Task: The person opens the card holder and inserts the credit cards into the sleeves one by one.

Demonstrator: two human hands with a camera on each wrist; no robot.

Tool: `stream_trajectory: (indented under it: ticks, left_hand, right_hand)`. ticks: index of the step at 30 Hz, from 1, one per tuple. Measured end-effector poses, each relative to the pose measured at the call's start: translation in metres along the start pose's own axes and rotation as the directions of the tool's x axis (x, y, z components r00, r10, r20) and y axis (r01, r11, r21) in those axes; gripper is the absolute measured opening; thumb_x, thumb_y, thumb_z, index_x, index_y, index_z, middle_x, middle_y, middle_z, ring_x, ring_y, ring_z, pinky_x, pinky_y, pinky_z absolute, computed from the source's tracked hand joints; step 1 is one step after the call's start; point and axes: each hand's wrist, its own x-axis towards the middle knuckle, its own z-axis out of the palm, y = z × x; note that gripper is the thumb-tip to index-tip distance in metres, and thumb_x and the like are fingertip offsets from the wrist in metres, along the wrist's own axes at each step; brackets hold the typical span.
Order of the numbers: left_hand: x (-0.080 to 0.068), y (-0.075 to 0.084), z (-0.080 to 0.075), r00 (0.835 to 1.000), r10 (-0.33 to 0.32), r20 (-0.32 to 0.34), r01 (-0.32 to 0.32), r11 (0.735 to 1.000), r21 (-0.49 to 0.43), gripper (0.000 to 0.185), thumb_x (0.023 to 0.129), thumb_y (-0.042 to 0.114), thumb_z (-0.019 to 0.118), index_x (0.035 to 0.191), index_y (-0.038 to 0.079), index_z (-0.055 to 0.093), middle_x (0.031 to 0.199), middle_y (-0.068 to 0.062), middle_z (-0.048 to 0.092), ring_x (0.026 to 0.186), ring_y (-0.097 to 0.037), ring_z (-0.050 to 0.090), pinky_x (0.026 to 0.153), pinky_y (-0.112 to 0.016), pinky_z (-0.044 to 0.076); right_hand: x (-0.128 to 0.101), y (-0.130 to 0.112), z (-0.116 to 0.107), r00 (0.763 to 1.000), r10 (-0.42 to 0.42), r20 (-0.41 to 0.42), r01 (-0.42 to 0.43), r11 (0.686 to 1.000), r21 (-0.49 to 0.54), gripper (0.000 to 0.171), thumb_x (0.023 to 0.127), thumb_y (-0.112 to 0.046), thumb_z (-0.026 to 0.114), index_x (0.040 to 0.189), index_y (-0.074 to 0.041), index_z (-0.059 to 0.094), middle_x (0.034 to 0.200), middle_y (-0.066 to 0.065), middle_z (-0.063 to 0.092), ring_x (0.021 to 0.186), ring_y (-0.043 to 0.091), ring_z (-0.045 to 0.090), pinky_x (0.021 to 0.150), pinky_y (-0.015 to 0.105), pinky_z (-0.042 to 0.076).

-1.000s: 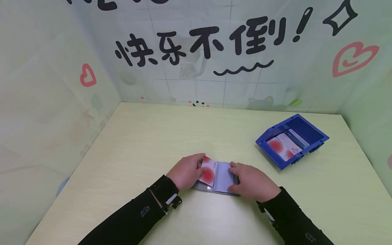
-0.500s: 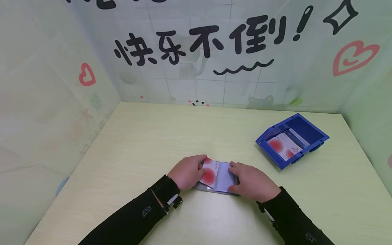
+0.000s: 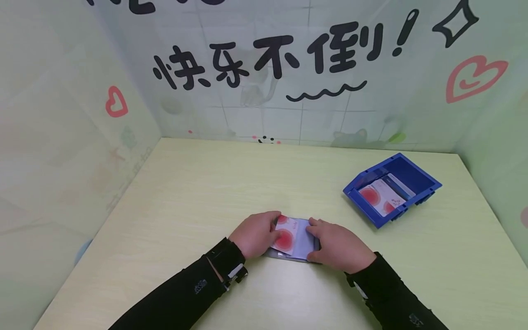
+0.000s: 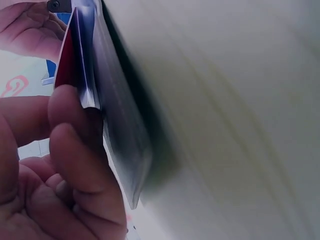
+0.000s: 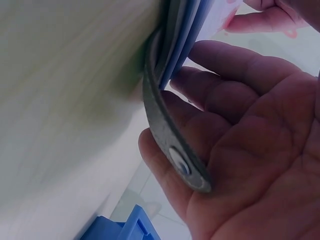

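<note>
Blue tray (image 3: 429, 182) w/ cards (image 3: 381, 196) at 2 o'clock on table (image 3: 198, 192); decorated wall (image 3: 264, 91) at 12.
</note>
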Motion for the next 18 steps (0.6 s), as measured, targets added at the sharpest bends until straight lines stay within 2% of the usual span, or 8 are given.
stream_trajectory:
  ticks: [5,10,13,18]
  left_hand:
    - [0.0012,0.0013,0.0023,1.0,0.007,-0.007,-0.006,1.0,0.022,0.056,0.1,0.03,0.072,0.149,0.008,0.058,0.086,0.002,0.061,0.084,-0.016,0.058,0.08,-0.031,0.05]
    - [0.0013,0.0014,0.0031,1.0,0.008,-0.01,-0.008,1.0,0.025,0.055,0.1,0.031,0.073,0.148,0.008,0.059,0.083,0.001,0.06,0.082,-0.016,0.057,0.075,-0.029,0.048]
    - [0.0013,0.0017,0.0038,1.0,0.012,-0.012,-0.011,1.0,0.024,0.055,0.1,0.03,0.073,0.147,0.007,0.059,0.085,0.001,0.06,0.083,-0.016,0.057,0.077,-0.029,0.049]
    - [0.001,0.0035,0.0046,1.0,0.022,-0.015,-0.022,0.999,0.029,0.053,0.1,0.03,0.073,0.145,0.006,0.06,0.085,0.001,0.06,0.084,-0.017,0.058,0.08,-0.03,0.049]
  right_hand:
    - [0.0006,0.0011,0.0006,1.0,0.012,0.0,-0.012,1.0,0.01,0.076,0.088,-0.034,0.086,0.151,-0.003,0.056,0.163,0.015,0.048,0.149,0.04,0.048,0.119,0.055,0.042]
    - [0.0013,0.0023,0.0011,1.0,0.027,0.0,-0.027,0.999,0.021,0.078,0.087,-0.032,0.086,0.152,-0.002,0.054,0.163,0.018,0.047,0.15,0.043,0.046,0.123,0.06,0.034]
    - [0.0014,0.0018,-0.0002,0.999,0.032,0.01,-0.032,0.999,0.025,0.08,0.087,-0.03,0.087,0.152,0.0,0.052,0.163,0.019,0.046,0.152,0.041,0.043,0.125,0.061,0.029]
    - [0.0025,0.0017,-0.001,0.999,0.026,0.027,-0.027,0.999,0.023,0.081,0.086,-0.028,0.087,0.152,0.001,0.051,0.163,0.019,0.046,0.152,0.039,0.043,0.126,0.06,0.028]
